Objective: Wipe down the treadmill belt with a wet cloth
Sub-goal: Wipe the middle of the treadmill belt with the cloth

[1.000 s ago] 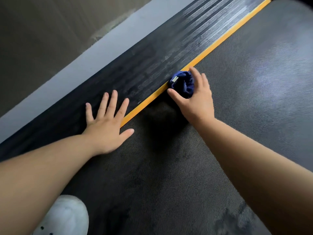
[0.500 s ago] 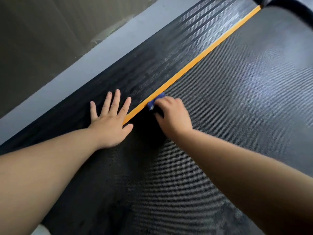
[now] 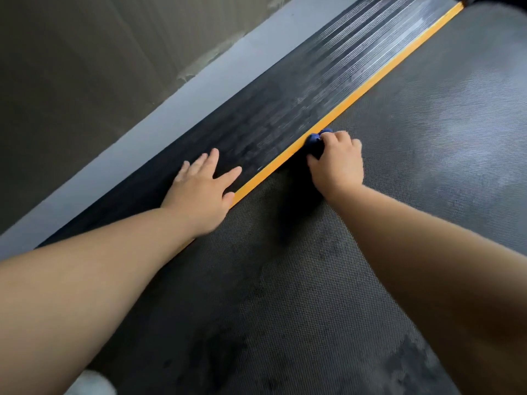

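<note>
Since half a second ago I see the left hand (image 3: pixel 199 192) has turned a little, fingers now angled along the ribbed side rail (image 3: pixel 285 121), palm flat, fingers apart, gripping nothing; its thumb side touches the yellow stripe (image 3: pixel 342 105). The right hand (image 3: pixel 338 163) has shifted slightly further up the belt. Its grip is closed tight over the blue cloth (image 3: pixel 315 139), which sits bunched against the yellow stripe at the left edge of the treadmill belt (image 3: pixel 427 138); only a small part of the cloth shows past the knuckles.

Count: two hands, one cloth, one yellow stripe, one side rail, one belt. A white shoe (image 3: pixel 91 383), blurred, has come back into view at the bottom left. Dark blotches mark the near belt.
</note>
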Tool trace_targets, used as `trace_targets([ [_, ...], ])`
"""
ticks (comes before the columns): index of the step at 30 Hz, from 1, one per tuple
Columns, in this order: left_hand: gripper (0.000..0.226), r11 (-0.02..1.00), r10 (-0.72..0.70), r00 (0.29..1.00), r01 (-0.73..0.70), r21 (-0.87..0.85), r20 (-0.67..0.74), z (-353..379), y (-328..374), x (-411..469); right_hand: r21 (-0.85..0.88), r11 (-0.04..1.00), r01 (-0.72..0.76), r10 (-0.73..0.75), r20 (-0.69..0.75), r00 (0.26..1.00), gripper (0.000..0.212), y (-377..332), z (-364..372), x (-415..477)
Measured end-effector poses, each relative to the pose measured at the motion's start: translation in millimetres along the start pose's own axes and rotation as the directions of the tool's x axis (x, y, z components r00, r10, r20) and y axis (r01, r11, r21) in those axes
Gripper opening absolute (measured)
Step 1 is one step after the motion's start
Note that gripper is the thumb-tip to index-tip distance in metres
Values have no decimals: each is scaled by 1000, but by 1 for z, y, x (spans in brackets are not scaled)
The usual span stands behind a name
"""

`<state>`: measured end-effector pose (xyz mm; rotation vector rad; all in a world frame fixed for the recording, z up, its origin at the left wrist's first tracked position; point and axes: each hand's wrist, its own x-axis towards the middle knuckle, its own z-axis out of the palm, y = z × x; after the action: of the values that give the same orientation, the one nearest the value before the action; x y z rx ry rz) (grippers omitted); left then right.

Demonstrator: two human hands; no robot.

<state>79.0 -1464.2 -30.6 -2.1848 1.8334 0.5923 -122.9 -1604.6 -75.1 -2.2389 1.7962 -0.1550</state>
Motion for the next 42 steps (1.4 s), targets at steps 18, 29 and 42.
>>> trace_targets([
  [18, 56, 998, -22, 997, 17, 68, 72, 4, -3, -2, 35, 888, 458, -445, -181, 877, 24, -9, 30, -49],
  [29, 56, 998, -21, 995, 16, 55, 93, 3, -2, -3, -44, 985, 167, -170, -102, 980, 29, 35, 2, -20],
  [42, 57, 992, 0, 996, -11, 124, 91, 1, 2, -6, -12, 946, 325, -325, -58, 944, 29, 26, 11, -38],
])
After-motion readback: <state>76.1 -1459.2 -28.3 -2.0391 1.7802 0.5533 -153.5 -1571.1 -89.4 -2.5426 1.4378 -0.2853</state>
